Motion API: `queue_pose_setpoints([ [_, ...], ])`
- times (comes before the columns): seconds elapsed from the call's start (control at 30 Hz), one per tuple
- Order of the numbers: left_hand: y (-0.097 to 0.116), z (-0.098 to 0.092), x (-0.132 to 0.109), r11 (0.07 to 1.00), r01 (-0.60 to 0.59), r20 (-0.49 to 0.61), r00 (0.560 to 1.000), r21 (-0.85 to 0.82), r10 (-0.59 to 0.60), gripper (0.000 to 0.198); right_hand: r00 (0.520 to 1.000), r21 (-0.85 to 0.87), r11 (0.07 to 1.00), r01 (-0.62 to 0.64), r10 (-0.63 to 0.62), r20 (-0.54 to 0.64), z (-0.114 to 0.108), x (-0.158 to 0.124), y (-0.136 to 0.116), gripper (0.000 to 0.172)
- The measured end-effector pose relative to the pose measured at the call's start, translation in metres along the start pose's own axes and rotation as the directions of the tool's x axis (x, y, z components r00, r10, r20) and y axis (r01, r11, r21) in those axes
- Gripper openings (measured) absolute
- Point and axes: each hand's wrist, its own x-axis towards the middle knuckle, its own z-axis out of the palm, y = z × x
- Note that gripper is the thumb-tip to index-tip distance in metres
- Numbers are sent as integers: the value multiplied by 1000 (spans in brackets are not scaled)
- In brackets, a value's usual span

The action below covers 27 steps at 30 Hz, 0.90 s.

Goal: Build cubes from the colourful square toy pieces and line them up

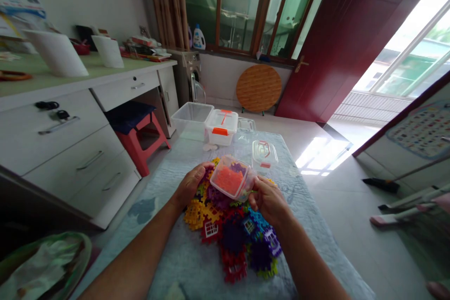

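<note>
Small clear plastic tub [248, 181], orange material [228, 180] showing inside, tilted above gear-edged plastic pieces [232, 236] heaped mid-length on the cloth-covered table [168, 253]; right hand [267, 197] pinching its right side, left hand [195, 182] curled by its left, grip uncertain. Step in hand, as judged: handling the tub over the heap, next move calling for a steady hold. Table's far-left corner: open clear bin [190, 126], orange-latched box [220, 138] beside it.
</note>
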Motion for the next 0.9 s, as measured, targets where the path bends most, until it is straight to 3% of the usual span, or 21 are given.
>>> queue_pose_setpoints([
  [0.17, 9, 1, -3, 975, -98, 80, 993, 199, 84, 52, 985, 186, 970, -158, 142, 96, -4, 3, 2, 21],
  [0.3, 15, 4, -5, 941, -161, 158, 980, 298, 118, 57, 976, 273, 944, -185, 145, 159, -2, 0, -7, 14],
  [0.4, 17, 5, -6, 912, -223, 197, 967, 345, 162, 60, 989, 212, 972, -100, 73, 128, -2, -6, -22, 14],
  [0.5, 18, 6, -7, 876, -258, 236, 956, 407, 172, 59, 994, 63, 992, 107, -106, -11, -14, -18, -45, 14],
  [0.6, 20, 7, -7, 857, -258, 267, 952, 445, 148, 52, 937, -174, 941, 289, -315, -149, -42, -38, -70, 18],
  [0.67, 20, 8, -6, 859, -255, 270, 952, 444, 143, 47, 876, -384, 857, 343, -439, -197, -65, -54, -82, 22],
  [0.73, 20, 9, -6, 871, -245, 255, 956, 426, 144, 43, 837, -611, 739, 283, -501, -218, -85, -68, -89, 25],
  [0.83, 20, 10, -7, 902, -205, 207, 969, 381, 132, 41, 815, -874, 467, 134, -553, -171, -101, -80, -86, 27],
  [0.9, 20, 9, -7, 919, -165, 161, 980, 358, 113, 40, 810, -958, 276, 77, -578, -101, -104, -79, -78, 22],
])
